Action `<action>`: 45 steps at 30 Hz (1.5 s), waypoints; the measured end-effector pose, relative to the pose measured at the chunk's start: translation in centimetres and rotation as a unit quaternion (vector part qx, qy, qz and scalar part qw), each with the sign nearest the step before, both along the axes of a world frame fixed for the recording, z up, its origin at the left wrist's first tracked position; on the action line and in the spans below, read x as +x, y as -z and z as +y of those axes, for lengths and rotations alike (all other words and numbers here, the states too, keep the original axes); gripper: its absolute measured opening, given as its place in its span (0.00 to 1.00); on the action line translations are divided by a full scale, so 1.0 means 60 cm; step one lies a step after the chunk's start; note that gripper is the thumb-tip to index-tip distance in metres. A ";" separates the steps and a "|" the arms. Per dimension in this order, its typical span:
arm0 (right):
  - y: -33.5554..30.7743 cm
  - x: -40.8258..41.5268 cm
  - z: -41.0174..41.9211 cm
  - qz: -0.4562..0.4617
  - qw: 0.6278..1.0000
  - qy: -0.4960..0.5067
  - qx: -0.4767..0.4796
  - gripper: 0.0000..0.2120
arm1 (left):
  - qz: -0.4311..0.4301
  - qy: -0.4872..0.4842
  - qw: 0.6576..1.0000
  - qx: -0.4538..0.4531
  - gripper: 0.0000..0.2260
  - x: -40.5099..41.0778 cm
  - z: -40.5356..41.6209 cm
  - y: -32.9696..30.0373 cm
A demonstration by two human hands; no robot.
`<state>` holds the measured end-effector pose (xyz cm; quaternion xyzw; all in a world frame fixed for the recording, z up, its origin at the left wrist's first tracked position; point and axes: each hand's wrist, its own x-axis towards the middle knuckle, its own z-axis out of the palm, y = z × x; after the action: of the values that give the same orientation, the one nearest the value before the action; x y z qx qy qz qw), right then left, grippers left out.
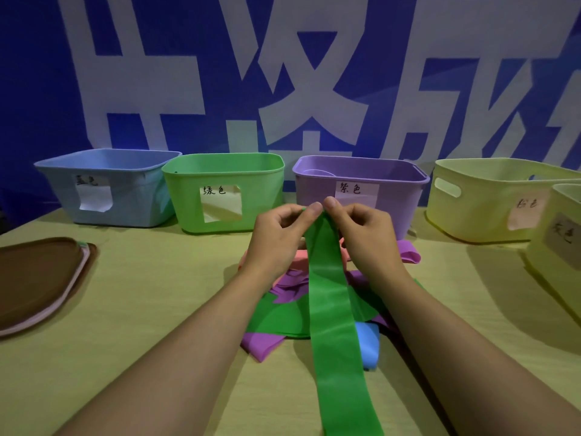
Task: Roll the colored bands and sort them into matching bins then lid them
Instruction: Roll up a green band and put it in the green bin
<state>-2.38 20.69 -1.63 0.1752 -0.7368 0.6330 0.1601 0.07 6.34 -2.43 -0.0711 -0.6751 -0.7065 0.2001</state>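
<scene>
A long green band (333, 316) runs from the bottom edge of the view up to my hands. My left hand (279, 237) and my right hand (361, 234) pinch its far end between thumbs and fingers, just in front of the purple bin (393, 196). Under the band lies a heap of loose bands: purple (264, 343), blue (367, 344), pink (298, 259) and more green (279, 313). A row of labelled bins stands at the back: blue (63, 190), green (185, 196), purple, and two pale yellow ones (484, 215), (556, 243).
A stack of brown lids (37, 278) lies on the yellow-green table (141, 309) at the left. A blue wall with large white characters rises right behind the bins. The nearer pale yellow bin stands at the right edge of the table.
</scene>
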 end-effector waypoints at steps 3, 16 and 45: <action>-0.003 0.001 -0.001 0.004 1.000 -0.001 -0.004 0.21 | 0.002 -0.007 1.000 -0.016 0.06 0.003 0.000 -0.003; -0.006 -0.002 0.008 0.012 0.999 -0.030 -0.026 0.11 | 0.018 -0.015 0.999 -0.022 0.02 0.006 0.001 -0.007; 0.008 -0.009 0.012 -0.026 0.992 -0.097 -0.078 0.06 | -0.028 -0.031 0.999 0.004 0.07 0.006 0.000 -0.007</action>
<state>-2.90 21.41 -2.13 0.2162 -0.6687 0.7055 0.0914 0.41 6.33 -1.99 -0.0295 -0.6797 -0.7040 0.2037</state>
